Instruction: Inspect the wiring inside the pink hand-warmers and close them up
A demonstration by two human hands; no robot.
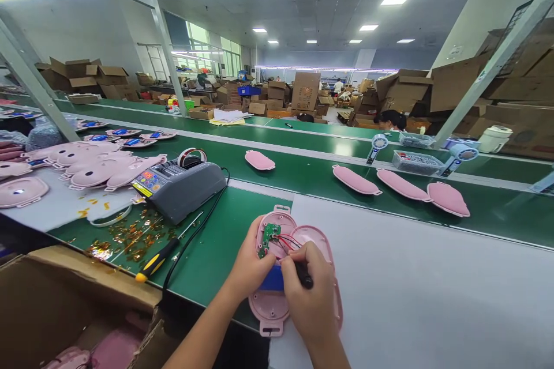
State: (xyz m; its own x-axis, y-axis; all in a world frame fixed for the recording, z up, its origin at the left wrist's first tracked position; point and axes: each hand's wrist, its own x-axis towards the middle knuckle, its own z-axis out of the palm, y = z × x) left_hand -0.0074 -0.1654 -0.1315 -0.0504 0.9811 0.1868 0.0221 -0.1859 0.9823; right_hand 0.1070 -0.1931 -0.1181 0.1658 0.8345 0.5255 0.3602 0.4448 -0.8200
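Observation:
My left hand [253,262] grips the left edge of an open pink plastic shell [270,305], its thumb beside a green circuit board [271,233]. Red and black wires run from the board toward the right. Below the board a blue block [272,278] lies in the shell. My right hand [309,288] is closed around a black-handled tool [304,275] pointing up and left at the wires; its tip is hidden by my fingers. A second pink shell half [318,235] lies behind my right hand, on the white sheet [415,288].
A grey tape dispenser [186,187] and a yellow-black screwdriver [158,259] stand left, near amber film scraps [134,236]. Pink shells [99,167] pile up at the far left. More pink pieces [355,179] lie across the green belt. An open cardboard box [78,282] is at lower left.

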